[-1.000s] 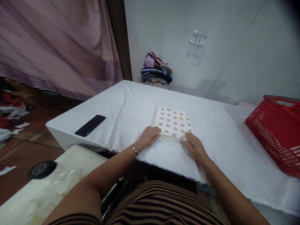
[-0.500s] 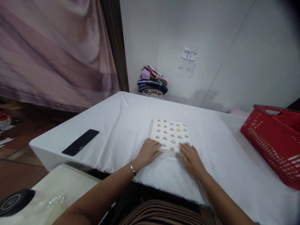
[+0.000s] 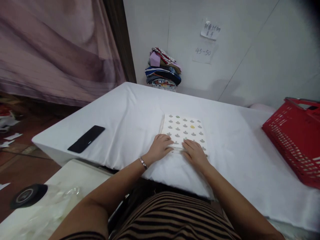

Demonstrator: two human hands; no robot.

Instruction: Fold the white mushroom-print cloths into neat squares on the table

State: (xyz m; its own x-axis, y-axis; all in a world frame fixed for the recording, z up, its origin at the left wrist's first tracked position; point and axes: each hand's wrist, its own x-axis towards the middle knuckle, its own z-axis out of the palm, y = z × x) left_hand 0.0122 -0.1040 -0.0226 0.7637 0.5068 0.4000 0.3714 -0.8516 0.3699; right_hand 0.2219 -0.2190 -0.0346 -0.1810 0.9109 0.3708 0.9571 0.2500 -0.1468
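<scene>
A folded white cloth (image 3: 185, 128) with rows of grey motifs and a few green and yellow ones lies flat on the table. My left hand (image 3: 160, 146) rests on its front left corner, fingers laid over the top and thumb by the front edge. Toward the middle of that same edge, my right hand (image 3: 196, 154) lies on the cloth with its fingers stretched out flat. Neither hand lifts the cloth. The undersides of both hands are hidden.
A white sheet covers the table (image 3: 120, 126). On its left lies a black phone-like slab (image 3: 86, 139); a red basket (image 3: 297, 143) stands at the right. Folded clothes (image 3: 163, 70) are stacked by the wall. A round dark object (image 3: 28, 196) sits on a lower white surface (image 3: 75, 173).
My right hand has slid left along the cloth's front edge, closer to my left hand. My left hand stays at the corner. The camera view has tilted down a little.
</scene>
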